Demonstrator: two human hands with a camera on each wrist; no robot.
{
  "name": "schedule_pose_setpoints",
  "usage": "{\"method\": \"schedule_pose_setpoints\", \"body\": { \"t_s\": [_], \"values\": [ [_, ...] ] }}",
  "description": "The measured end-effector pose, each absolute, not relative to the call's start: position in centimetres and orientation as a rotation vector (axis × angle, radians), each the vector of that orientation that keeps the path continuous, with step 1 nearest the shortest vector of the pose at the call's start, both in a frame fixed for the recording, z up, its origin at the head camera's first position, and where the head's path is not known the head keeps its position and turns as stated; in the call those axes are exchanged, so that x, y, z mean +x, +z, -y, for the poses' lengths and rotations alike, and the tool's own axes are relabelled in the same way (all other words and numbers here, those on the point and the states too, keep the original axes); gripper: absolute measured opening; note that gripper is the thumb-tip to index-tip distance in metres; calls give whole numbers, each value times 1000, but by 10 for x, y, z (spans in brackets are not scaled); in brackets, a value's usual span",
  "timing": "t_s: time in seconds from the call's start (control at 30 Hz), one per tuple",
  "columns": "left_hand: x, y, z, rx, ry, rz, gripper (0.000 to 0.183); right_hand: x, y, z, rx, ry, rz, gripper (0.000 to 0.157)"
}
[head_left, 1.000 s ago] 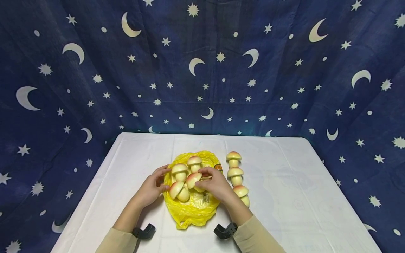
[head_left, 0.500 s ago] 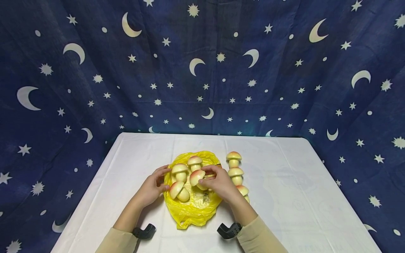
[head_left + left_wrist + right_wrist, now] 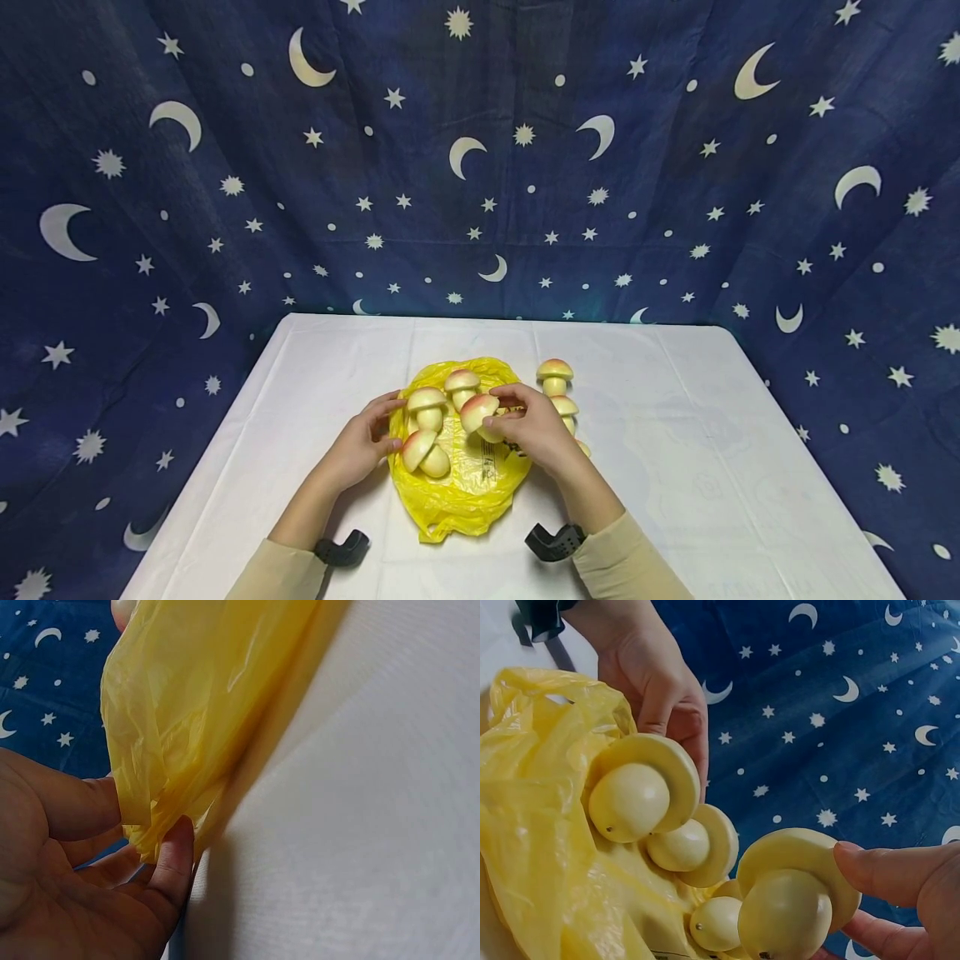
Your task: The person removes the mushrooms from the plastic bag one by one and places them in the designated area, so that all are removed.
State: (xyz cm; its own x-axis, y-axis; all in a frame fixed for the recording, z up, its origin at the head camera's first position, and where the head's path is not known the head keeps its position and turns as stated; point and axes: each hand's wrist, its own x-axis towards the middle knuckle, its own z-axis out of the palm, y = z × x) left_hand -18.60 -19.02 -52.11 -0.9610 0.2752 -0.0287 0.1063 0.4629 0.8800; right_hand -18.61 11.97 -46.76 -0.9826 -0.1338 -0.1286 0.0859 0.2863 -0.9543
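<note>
A yellow plastic bag (image 3: 457, 510) lies spread on the table, its mouth rolled back. My left hand (image 3: 363, 446) grips the bag's left edge, and in the left wrist view thumb and fingers pinch the gathered plastic (image 3: 176, 769). Just over the bag's right side, my right hand (image 3: 534, 427) holds a toy mushroom (image 3: 478, 414), cream with a pinkish cap. The right wrist view shows thumb and fingers round the cap of this mushroom (image 3: 787, 911). Three similar mushrooms rest on the bag: one at the back (image 3: 461, 382), one at left (image 3: 426, 402) and one in front (image 3: 423, 454).
Right of the bag, three more mushrooms stand in a column on the white table (image 3: 675, 467); the back one (image 3: 554, 373) shows whole, the others are partly behind my right hand. A dark blue curtain (image 3: 420, 200) with moons and stars rises beyond the table's far edge.
My right hand has carried its mushroom right and slightly away from me, off the other mushrooms, toward the bag's right edge. The left hand has stayed in place.
</note>
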Motion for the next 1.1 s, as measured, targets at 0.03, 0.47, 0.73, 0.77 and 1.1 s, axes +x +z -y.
{"method": "schedule_pose_setpoints", "body": {
  "t_s": [0.03, 0.47, 0.73, 0.77, 1.1],
  "values": [
    [-186, -521, 190, 335, 1509, -2541, 62, -186, -467, -121, -47, -1780, -2365, 49],
    [-186, -522, 191, 324, 1495, -2548, 61, -188, -459, -131, -1, -1857, -2303, 51],
    [-187, -524, 192, 328, 1509, -2543, 61, -191, -451, -140, 78, -1828, -2342, 50],
    [-187, -524, 192, 328, 1508, -2544, 61, -192, -451, -141, 73, -1822, -2352, 50],
    [-187, -524, 191, 323, 1505, -2552, 61, -196, -444, -158, 19, -1806, -2408, 52]
  ]
}}
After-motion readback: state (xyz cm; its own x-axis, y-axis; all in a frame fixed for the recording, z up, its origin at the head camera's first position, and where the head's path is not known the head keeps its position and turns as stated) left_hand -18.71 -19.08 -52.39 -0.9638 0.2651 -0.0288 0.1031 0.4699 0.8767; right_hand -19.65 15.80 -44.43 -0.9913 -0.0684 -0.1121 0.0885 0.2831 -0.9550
